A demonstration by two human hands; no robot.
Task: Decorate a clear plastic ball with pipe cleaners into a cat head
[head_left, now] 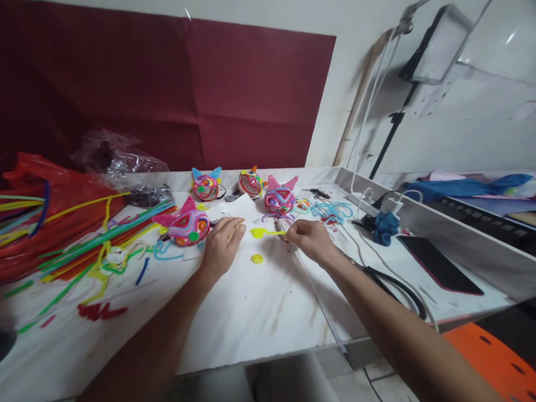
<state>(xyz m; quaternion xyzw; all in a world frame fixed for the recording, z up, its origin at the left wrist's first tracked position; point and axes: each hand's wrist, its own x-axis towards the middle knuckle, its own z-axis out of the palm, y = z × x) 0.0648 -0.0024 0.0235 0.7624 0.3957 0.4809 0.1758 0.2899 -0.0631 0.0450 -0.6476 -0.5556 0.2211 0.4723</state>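
Note:
My right hand [308, 237] pinches the straight tail of a yellow pipe cleaner [273, 232]. Its far end is wound into a flat coil that points toward my left hand. A separate yellow disc-shaped coil [256, 259] lies on the table just below. My left hand [224, 243] has its fingers drawn together, with a hint of yellow at the fingertips; what it holds is too small to make out. Left of that hand sits a pink-eared striped animal head [188, 227]. Another pink-eared head [279, 199] stands behind the coil.
A blue-eared head [206, 187] and an orange-eared one [250, 183] stand at the back. Loose pipe cleaners [106, 242] and a red plastic bag [75, 213] cover the left. A phone [439, 264], cables and blue scrunchie [385, 227] lie right, by a raised table edge [427, 219].

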